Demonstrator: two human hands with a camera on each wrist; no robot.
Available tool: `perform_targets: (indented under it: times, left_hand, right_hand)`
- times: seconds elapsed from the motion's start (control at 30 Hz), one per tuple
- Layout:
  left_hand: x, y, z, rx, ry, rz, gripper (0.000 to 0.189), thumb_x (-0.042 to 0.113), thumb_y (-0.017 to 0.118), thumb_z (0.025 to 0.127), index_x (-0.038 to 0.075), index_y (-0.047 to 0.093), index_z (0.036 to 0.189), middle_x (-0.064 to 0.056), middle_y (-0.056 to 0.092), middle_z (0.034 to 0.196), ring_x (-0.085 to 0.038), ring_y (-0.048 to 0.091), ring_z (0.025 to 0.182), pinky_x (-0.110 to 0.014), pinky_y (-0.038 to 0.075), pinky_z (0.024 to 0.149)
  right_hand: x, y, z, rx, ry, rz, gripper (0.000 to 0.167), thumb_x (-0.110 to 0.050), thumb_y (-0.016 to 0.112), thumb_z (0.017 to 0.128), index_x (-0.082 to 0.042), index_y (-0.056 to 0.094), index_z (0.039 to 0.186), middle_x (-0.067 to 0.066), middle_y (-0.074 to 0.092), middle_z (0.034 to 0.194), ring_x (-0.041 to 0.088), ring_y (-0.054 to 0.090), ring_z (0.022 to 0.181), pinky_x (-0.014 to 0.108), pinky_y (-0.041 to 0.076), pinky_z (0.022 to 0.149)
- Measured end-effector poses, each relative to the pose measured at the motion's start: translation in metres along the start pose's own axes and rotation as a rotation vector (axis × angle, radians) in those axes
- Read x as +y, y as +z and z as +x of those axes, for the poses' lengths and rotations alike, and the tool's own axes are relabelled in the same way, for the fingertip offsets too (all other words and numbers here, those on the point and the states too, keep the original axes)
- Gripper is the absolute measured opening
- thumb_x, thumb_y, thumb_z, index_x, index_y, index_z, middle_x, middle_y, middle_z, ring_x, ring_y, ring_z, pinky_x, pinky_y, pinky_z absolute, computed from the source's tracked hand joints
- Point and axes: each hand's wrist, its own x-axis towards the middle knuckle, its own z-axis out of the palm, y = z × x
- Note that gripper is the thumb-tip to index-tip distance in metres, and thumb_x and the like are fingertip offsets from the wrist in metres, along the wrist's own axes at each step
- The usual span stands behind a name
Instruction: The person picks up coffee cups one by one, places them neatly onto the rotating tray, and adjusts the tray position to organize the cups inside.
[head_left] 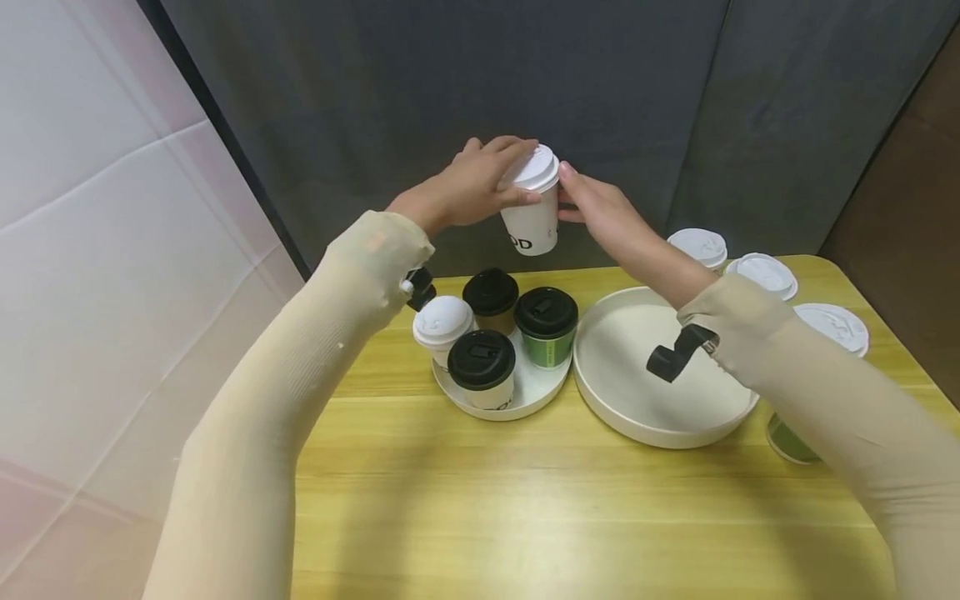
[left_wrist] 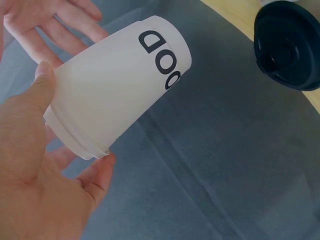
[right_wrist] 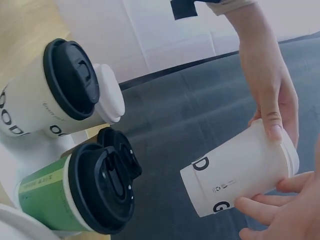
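A white lidded paper coffee cup (head_left: 531,218) is held up in the air above the back of the table. My left hand (head_left: 476,182) grips it around the lid end, thumb on one side and fingers over the other. From the right, my right hand (head_left: 603,208) touches the cup's side, its fingers fairly straight in the right wrist view. Black letters run round the cup's base in the left wrist view. Below stands a small round white tray (head_left: 536,400) with a white-lidded cup (head_left: 442,323) and black-lidded cups (head_left: 482,362), one of them green (head_left: 547,329).
A larger round cream tray (head_left: 660,417) stands right of the small one. Several white-lidded cups (head_left: 763,275) stand at the table's right side, partly behind my right arm. A dark curtain (head_left: 450,75) hangs behind the wooden table (head_left: 525,508).
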Motion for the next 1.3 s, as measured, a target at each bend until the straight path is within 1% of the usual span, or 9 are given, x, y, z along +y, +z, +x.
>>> perform_targets:
  times: [0.1, 0.27, 0.47, 0.67, 0.8, 0.93, 1.1, 1.2, 1.3]
  left_hand:
    - [0.007, 0.001, 0.0, -0.003, 0.022, 0.011, 0.082, 0.059, 0.052, 0.094, 0.025, 0.017, 0.16, 0.0, 0.019, 0.167, -0.029, 0.033, 0.132, -0.046, 0.034, 0.113]
    - [0.017, 0.004, 0.0, -0.01, 0.057, 0.014, 0.081, 0.058, 0.052, 0.095, 0.024, 0.018, 0.16, 0.0, 0.02, 0.166, -0.028, 0.034, 0.129, -0.045, 0.034, 0.111]
    - [0.025, 0.01, 0.0, -0.028, 0.063, 0.018, 0.082, 0.059, 0.052, 0.094, 0.026, 0.017, 0.16, 0.001, 0.018, 0.167, -0.026, 0.033, 0.13, -0.043, 0.036, 0.111]
    - [0.03, 0.018, -0.001, -0.032, 0.084, 0.014, 0.082, 0.058, 0.053, 0.093, 0.025, 0.018, 0.16, 0.0, 0.021, 0.166, -0.025, 0.035, 0.129, -0.041, 0.038, 0.109]
    - [0.036, 0.024, 0.0, -0.032, 0.118, 0.028, 0.081, 0.057, 0.054, 0.094, 0.024, 0.02, 0.159, -0.002, 0.024, 0.165, -0.025, 0.036, 0.128, -0.04, 0.039, 0.109]
    - [0.043, 0.03, -0.002, -0.027, 0.154, 0.036, 0.081, 0.057, 0.055, 0.093, 0.023, 0.022, 0.159, -0.003, 0.026, 0.164, -0.024, 0.037, 0.126, -0.038, 0.04, 0.107]
    - [0.053, 0.037, -0.003, -0.023, 0.181, 0.05, 0.082, 0.058, 0.055, 0.093, 0.022, 0.023, 0.159, -0.002, 0.028, 0.163, -0.023, 0.039, 0.125, -0.035, 0.043, 0.105]
    - [0.058, 0.041, -0.004, -0.026, 0.197, 0.059, 0.081, 0.057, 0.056, 0.093, 0.022, 0.024, 0.158, -0.003, 0.029, 0.163, -0.024, 0.039, 0.124, -0.033, 0.044, 0.102]
    - [0.062, 0.044, -0.004, -0.037, 0.201, 0.067, 0.082, 0.058, 0.056, 0.092, 0.022, 0.023, 0.158, -0.002, 0.027, 0.164, -0.023, 0.039, 0.123, -0.03, 0.045, 0.098]
  right_hand:
    - [0.002, -0.004, -0.008, 0.007, -0.004, -0.001, 0.069, -0.061, 0.027, 0.101, -0.021, 0.026, 0.158, 0.009, 0.036, 0.16, 0.028, 0.045, 0.142, 0.045, 0.023, 0.125]
    - [0.004, -0.01, -0.022, 0.003, 0.009, -0.024, 0.07, -0.063, 0.026, 0.101, -0.022, 0.025, 0.158, 0.009, 0.035, 0.161, 0.03, 0.044, 0.143, 0.052, 0.018, 0.126]
    - [0.008, -0.01, -0.035, 0.013, 0.002, -0.027, 0.071, -0.063, 0.027, 0.101, -0.02, 0.029, 0.157, 0.009, 0.035, 0.161, 0.033, 0.044, 0.143, 0.054, 0.017, 0.126]
    - [0.017, -0.009, -0.046, 0.013, -0.001, -0.021, 0.071, -0.062, 0.027, 0.101, -0.019, 0.026, 0.158, 0.008, 0.033, 0.162, 0.034, 0.042, 0.144, 0.06, 0.016, 0.124]
    - [0.023, -0.01, -0.056, 0.023, 0.006, -0.022, 0.072, -0.063, 0.029, 0.101, -0.018, 0.025, 0.158, 0.007, 0.034, 0.161, 0.033, 0.043, 0.144, 0.058, 0.019, 0.124]
    - [0.028, -0.011, -0.068, 0.038, 0.017, -0.025, 0.072, -0.062, 0.03, 0.101, -0.019, 0.025, 0.158, 0.006, 0.034, 0.161, 0.032, 0.043, 0.144, 0.057, 0.019, 0.124]
    - [0.032, -0.013, -0.082, 0.052, 0.025, -0.035, 0.071, -0.062, 0.031, 0.101, -0.021, 0.025, 0.158, 0.006, 0.034, 0.161, 0.033, 0.043, 0.143, 0.057, 0.019, 0.124]
    - [0.037, -0.013, -0.09, 0.06, 0.024, -0.041, 0.068, -0.061, 0.031, 0.101, -0.024, 0.026, 0.158, 0.004, 0.035, 0.161, 0.031, 0.044, 0.143, 0.058, 0.018, 0.124]
    - [0.042, -0.013, -0.097, 0.065, 0.005, -0.042, 0.064, -0.058, 0.031, 0.102, -0.027, 0.026, 0.158, 0.003, 0.034, 0.162, 0.032, 0.044, 0.143, 0.061, 0.018, 0.122]
